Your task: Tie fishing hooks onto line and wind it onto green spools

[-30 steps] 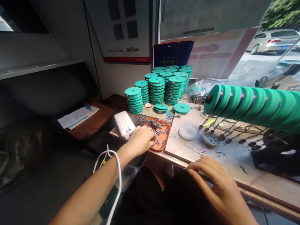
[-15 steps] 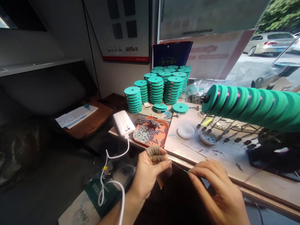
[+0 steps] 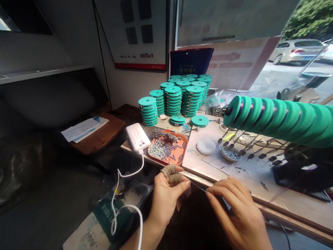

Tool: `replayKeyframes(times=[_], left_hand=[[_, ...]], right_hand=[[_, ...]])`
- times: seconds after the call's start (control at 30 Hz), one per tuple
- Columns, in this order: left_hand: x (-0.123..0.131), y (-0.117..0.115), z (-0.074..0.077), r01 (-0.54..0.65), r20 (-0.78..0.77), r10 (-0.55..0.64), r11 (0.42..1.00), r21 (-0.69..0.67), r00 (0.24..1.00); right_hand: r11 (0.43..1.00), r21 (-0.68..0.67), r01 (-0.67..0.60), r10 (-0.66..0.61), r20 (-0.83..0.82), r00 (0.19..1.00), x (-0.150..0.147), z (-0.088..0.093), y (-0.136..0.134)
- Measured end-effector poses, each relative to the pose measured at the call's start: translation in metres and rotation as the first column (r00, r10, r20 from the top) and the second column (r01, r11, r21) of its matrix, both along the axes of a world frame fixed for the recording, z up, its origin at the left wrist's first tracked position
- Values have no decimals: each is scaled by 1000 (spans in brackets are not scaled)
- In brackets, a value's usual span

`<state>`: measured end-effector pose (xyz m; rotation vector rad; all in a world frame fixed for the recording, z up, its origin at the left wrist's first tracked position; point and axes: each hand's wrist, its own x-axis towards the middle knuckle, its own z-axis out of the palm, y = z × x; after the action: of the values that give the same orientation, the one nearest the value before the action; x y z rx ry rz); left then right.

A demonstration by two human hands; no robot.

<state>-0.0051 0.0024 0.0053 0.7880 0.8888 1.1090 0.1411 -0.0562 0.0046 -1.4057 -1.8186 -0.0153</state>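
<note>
Presumably for control, left hand [image 3: 166, 198], right hand [image 3: 238, 206] pinch thin dark strand [image 3: 197, 185]; rounded orange tray [image 3: 179, 150] at left's twelve o'clock, likely for reach.

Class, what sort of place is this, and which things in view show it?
Probably a small workbench for fine handwork: it has stacks of green discs, an orange tray of small loose parts, and a thin strand running between the left hand and the right hand.
</note>
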Motion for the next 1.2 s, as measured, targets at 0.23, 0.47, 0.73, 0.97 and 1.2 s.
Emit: replayKeyframes(times=[0.23, 0.47, 0.73, 0.97, 1.2], left_hand=[[3, -5, 1, -66, -184, 82, 993, 96, 979], [12, -20, -11, -13, -465, 217, 915, 403, 858], [16, -14, -11, 250, -433, 575, 371, 894, 695], [11, -16, -26, 485, -715, 505, 526, 699, 483], [11, -10, -33, 697, -867, 472, 568, 438, 161]], right_hand=[[999, 39, 16, -16, 3, 1000, -4, 1, 3], [999, 12, 47, -45, -124, 991, -12, 3, 7], [992, -108, 59, -85, -255, 963, -9, -1, 9], [915, -392, 98, -119, -30, 992, 27, 4, 34], [721, -689, 72, 6, 111, 994, 36, 26, 56]])
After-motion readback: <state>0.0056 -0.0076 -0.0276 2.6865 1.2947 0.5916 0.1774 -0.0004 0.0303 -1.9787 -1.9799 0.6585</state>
